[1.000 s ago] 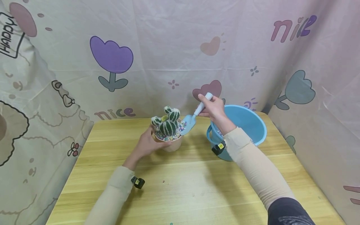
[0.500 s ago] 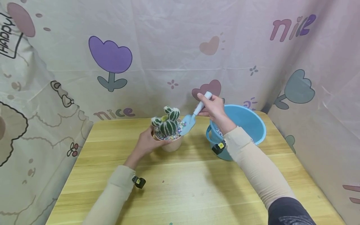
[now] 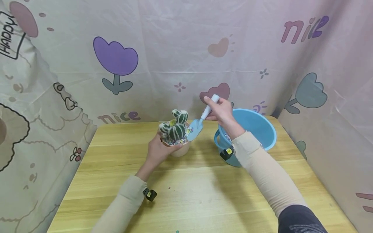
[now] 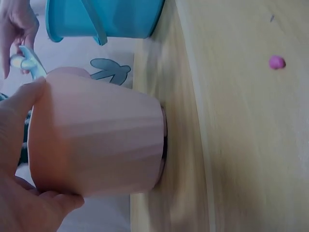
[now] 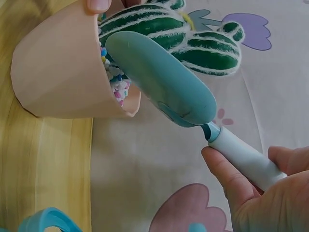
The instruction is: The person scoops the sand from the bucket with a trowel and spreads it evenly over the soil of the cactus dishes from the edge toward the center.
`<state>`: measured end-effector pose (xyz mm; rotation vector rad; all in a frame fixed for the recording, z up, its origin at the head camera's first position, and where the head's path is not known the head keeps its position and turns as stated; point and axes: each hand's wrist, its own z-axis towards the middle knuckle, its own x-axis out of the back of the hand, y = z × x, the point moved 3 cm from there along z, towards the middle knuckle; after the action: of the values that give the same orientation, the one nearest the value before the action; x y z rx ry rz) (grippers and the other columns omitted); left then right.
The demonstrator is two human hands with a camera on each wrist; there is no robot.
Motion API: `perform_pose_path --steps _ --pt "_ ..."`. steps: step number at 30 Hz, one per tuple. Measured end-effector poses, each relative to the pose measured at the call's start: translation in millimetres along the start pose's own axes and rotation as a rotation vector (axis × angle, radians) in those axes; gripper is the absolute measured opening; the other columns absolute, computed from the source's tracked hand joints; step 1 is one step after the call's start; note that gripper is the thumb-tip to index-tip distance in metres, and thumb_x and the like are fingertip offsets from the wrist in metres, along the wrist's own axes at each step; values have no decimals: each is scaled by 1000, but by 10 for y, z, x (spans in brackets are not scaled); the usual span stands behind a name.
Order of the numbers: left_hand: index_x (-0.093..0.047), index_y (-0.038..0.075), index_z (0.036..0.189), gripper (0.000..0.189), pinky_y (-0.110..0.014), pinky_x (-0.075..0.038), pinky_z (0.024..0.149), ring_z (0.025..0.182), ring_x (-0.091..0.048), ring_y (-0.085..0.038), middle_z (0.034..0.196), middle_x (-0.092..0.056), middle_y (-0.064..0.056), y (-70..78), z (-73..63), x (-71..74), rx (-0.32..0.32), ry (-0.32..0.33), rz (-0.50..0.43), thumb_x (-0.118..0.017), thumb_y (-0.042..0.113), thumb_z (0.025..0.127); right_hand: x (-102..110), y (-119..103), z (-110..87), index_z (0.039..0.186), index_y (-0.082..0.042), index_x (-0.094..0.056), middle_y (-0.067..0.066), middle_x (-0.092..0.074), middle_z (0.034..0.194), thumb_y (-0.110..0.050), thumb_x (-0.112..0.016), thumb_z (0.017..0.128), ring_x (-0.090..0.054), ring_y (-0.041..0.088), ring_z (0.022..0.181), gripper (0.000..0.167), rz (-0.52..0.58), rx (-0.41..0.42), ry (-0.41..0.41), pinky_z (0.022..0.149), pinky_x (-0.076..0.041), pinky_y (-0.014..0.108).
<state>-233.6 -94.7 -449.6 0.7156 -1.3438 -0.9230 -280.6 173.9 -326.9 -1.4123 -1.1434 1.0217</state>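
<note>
My left hand (image 3: pixel 158 150) grips a pale peach flowerpot (image 4: pixel 96 135) at its rim, the thumb along the near side. In the pot stands a green cactus with fuzzy white stripes (image 3: pixel 177 132), surrounded by small multicoloured pebbles (image 5: pixel 120 91). With my right hand (image 3: pixel 222 111) I hold a small trowel (image 5: pixel 161 77) by its white handle. Its light blue blade tilts down over the pot's right rim, close to the cactus, and the tip is right at the pebbles. In the right wrist view the blade's underside hides part of the cactus.
A blue bucket (image 3: pixel 266 129) stands on the wooden table (image 3: pixel 186 197) to the right, partly behind my right forearm, with some pebbles visible inside. One pink pebble (image 4: pixel 277 62) lies loose on the table. A printed cloth (image 3: pixel 163 42) hangs close behind.
My left hand and forearm have shifted right. The cactus and pot have moved slightly right with a small turn, nearer the trowel blade. My right hand stays nearly still.
</note>
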Motion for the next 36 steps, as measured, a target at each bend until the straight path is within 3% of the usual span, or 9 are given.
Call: perform_pose_path --steps 22,31,36 --pt "-49 16 149 102 -55 -55 110 128 -64 -36 138 -67 -14 -5 -9 -35 -15 34 47 -96 58 68 -20 -58 -34 106 -9 -63 6 -73 74 -40 -79 95 -77 20 65 36 -57 41 -16 75 -68 47" --pt "-48 16 150 103 -54 -54 111 129 -63 -35 139 -66 -13 -20 -7 -35 16 25 46 -95 58 69 31 -85 -10 109 -7 -63 7 -71 72 -35 -80 95 -77 22 61 35 -9 47 18 64 -68 42" --pt "-47 15 151 104 -55 -53 112 130 -62 -36 141 -65 -14 -9 -11 -36 7 23 47 -95 58 69 15 -104 -14 114 -7 -63 10 -72 79 -40 -81 93 -78 22 65 42 -75 53 29 65 -68 41"
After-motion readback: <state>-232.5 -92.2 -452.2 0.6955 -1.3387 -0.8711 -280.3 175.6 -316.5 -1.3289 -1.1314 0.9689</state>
